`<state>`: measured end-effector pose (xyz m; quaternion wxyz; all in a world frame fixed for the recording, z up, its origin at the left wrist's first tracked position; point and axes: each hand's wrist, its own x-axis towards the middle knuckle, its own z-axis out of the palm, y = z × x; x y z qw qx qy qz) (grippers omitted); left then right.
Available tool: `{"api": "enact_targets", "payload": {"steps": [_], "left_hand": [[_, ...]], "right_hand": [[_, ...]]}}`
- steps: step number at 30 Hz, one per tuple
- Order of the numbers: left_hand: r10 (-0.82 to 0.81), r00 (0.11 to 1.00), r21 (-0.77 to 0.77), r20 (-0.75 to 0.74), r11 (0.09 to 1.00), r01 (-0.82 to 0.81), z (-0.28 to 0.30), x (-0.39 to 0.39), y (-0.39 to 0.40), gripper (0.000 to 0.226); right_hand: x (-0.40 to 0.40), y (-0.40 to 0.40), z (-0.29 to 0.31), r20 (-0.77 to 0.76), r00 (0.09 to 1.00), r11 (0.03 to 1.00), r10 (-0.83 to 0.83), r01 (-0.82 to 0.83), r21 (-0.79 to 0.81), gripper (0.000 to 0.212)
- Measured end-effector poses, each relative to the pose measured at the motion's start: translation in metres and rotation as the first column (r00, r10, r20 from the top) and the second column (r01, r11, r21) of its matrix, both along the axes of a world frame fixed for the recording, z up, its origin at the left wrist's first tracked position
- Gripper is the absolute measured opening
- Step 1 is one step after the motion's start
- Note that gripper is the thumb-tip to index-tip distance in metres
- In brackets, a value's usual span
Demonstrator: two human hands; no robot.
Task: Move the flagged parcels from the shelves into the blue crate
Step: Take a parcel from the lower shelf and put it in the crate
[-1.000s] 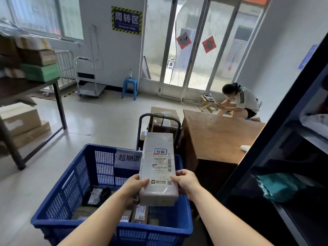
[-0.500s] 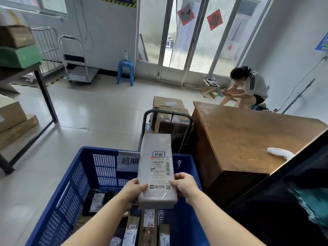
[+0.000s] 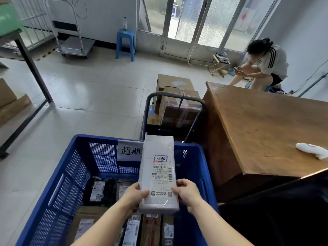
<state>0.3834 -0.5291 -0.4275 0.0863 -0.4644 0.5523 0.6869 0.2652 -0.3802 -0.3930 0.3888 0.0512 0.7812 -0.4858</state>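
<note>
Both hands out front, over the blue crate [image 3: 71,178]. Left hand [image 3: 134,193] closed around the near left edge of a long grey parcel [image 3: 158,173], thumb on top; right hand [image 3: 188,192] closed the same way on the near right edge. Parcel held lengthwise, far end pointing away and reaching past the crate's far wall, near end lowest. On its top face a printed shipping label with barcodes and, above that, a handwritten mark ringed in blue pen [image 3: 160,158]. Held clear above the crate's contents — not touching them, as far as can be seen.

Inside the crate, more parcels lying flat on the bottom: a black one with a white label [image 3: 99,190] toward the far left, brown cartons [image 3: 85,222] nearer, several narrow ones [image 3: 150,229] side by side under the held parcel. White paper sign [image 3: 128,150] with dark characters fixed to the crate's far wall, partly hidden by the parcel.

Beyond the crate, a hand trolley [image 3: 174,110] loaded with cardboard boxes [image 3: 179,102]. Just right of it a wooden desk [image 3: 257,125] with a white object [image 3: 312,150] lying near its edge. Behind the desk, a person in a striped white shirt [image 3: 266,63] crouched low, both hands on a small device. Further back — a blue stool [image 3: 126,41] with a bottle [image 3: 125,23] on it, beside glass doors [image 3: 200,23].
</note>
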Motion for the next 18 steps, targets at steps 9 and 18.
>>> {"api": "enact_targets", "payload": {"steps": [9,18], "left_hand": [[-0.006,0.999,0.04,0.051,0.999,0.003,-0.059,-0.056,0.03,0.035],[0.008,0.991,0.036,0.134,0.999,-0.013,-0.122,-0.112,0.075,0.024]], "right_hand": [[-0.052,0.029,-0.056,0.04,0.998,0.999,-0.042,0.04,0.035,0.015],[-0.111,0.063,-0.127,0.039,0.999,0.993,-0.03,0.025,0.116,0.015]]}}
